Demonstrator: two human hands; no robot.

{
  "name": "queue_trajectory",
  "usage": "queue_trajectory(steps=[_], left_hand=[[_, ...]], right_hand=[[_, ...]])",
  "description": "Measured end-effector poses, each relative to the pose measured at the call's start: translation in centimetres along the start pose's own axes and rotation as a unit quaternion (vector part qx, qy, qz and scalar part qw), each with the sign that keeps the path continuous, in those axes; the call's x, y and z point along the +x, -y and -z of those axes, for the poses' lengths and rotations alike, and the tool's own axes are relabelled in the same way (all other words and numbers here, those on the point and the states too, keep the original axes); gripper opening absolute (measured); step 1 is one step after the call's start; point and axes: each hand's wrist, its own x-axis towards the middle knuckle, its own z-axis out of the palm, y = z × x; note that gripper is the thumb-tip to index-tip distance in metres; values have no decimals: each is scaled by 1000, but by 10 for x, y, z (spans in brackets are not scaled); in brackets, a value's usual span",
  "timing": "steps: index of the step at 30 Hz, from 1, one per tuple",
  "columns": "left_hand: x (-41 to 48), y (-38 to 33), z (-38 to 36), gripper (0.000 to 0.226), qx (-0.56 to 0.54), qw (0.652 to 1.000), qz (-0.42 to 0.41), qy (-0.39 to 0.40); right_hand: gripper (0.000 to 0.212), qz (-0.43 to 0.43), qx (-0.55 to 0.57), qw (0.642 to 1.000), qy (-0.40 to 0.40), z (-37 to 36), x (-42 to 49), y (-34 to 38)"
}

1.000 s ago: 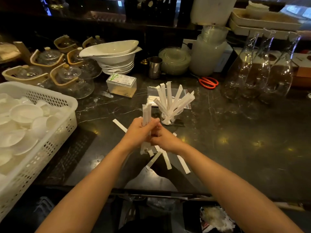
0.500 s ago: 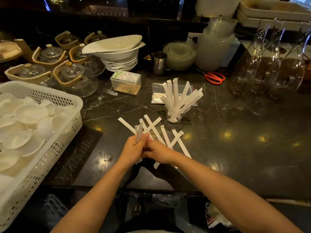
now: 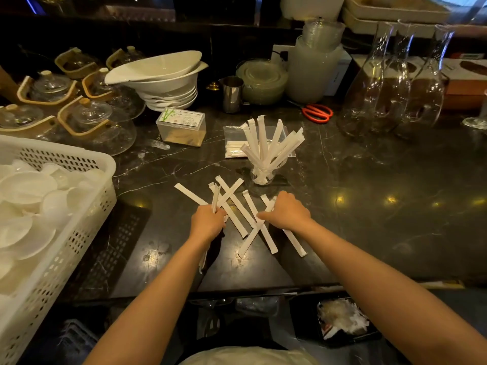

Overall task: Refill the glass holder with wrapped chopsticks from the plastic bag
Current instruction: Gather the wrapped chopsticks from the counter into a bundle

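Note:
A small glass holder (image 3: pixel 265 173) stands on the dark marble counter with several white wrapped chopsticks fanned out of it. Behind it lies a flat clear plastic bag (image 3: pixel 233 143) with white packets inside. Several more wrapped chopsticks (image 3: pixel 238 209) lie crossed on the counter in front of the holder. My left hand (image 3: pixel 207 223) is closed around a small bundle of wrapped chopsticks (image 3: pixel 215 198) that sticks up from the fist. My right hand (image 3: pixel 286 212) rests fingers-down on the loose chopsticks, pinching at one; whether it has lifted is unclear.
A white perforated basket (image 3: pixel 87 185) of white dishes fills the left. Glass teapots (image 3: pixel 89 119), stacked white bowls (image 3: pixel 168 83), a toothpick box (image 3: pixel 181 127), a steel cup (image 3: pixel 232 94), red scissors (image 3: pixel 317 112) and glass carafes (image 3: pixel 395 83) line the back.
My hands have parted: the right hand left the bundle and moved right onto the loose chopsticks on the counter. The left hand keeps the bundle, lowered closer to the counter.

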Motion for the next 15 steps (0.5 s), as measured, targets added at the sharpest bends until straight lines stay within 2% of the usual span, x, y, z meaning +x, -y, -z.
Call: queue_trajectory(steps=[4,7,11,15], left_hand=[[10,0,-6,18,33,999,29,22],[15,-1,-13,16,69,997,18,7],[16,-2,-20,23,152,988,-13,-19],[17,-8,-23,24,163,987,-13,-9]], right_hand=[[86,-53,-8,999,8,-10,-2,-6],[89,-69,1,998,7,-17,-2,-1],[87,-68,29,997,7,-22,-1,13],[83,-45,11,999,9,-26,-1,26]])
